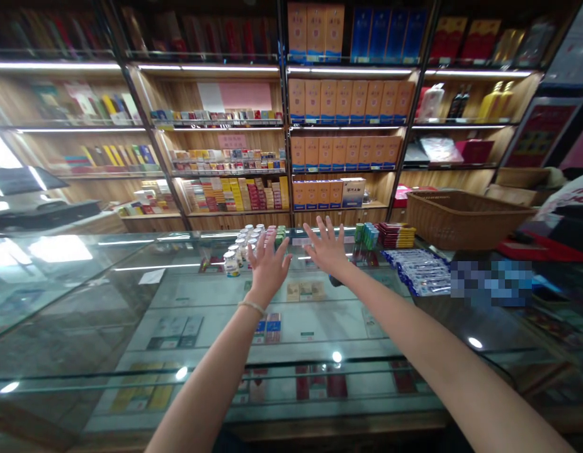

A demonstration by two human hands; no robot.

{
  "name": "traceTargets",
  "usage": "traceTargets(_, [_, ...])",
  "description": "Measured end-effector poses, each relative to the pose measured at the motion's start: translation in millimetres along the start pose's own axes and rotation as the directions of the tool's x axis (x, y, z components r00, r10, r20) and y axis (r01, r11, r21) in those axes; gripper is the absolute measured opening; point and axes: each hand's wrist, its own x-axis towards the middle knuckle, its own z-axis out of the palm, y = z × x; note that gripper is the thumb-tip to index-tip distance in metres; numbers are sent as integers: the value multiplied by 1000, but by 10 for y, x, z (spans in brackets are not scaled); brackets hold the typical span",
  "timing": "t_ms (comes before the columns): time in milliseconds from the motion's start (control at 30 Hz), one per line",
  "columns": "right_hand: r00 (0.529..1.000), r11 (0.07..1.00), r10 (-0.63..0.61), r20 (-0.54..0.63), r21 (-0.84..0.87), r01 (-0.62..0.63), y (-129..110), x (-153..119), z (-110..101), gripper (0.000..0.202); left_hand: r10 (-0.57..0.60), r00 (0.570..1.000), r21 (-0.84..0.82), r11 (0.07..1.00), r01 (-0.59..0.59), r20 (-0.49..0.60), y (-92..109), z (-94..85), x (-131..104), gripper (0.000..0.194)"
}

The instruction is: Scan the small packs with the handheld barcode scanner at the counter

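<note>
Both arms reach out over a glass display counter (216, 308). My left hand (269, 265) has its fingers spread, and nothing shows in it. It is nearest to a group of small white bottles (232, 264) and some green packs (281, 236) at the counter's far side. My right hand (328, 246) is also spread and holds nothing visible. A dark round object (335, 281) shows partly beneath its wrist. To its right stand green and blue tubes (367, 235) beside stacked red and yellow packs (396, 235).
Blue-and-white packets (418, 272) lie in a row on the right, before a wicker basket (466, 220). Shelves with orange boxes (350, 100) rise behind the counter. A white paper (152, 276) lies at left. At the right edge a person's sleeve (568, 198) shows.
</note>
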Motion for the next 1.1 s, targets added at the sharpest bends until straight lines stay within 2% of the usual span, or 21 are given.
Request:
traceTargets(267, [999, 1000, -7, -54, -10, 7, 260, -68, -307, 59, 35, 999, -2, 999, -35, -25, 241, -155, 194, 47])
traceTargets(467, [997, 999, 3, -79, -38, -6, 542, -158, -493, 58, 55, 998, -25, 998, -56, -35, 600, -192, 306, 47])
traceTargets(833, [996, 996, 30, -80, -84, -37, 1052, -332, -685, 54, 74, 997, -93, 993, -77, -35, 1295, -77, 398, 46])
traceTargets(1100, [996, 993, 39, -79, -104, -47, 1349, -405, -727, 51, 54, 998, -111, 992, -55, -8, 1658, 17, 534, 47])
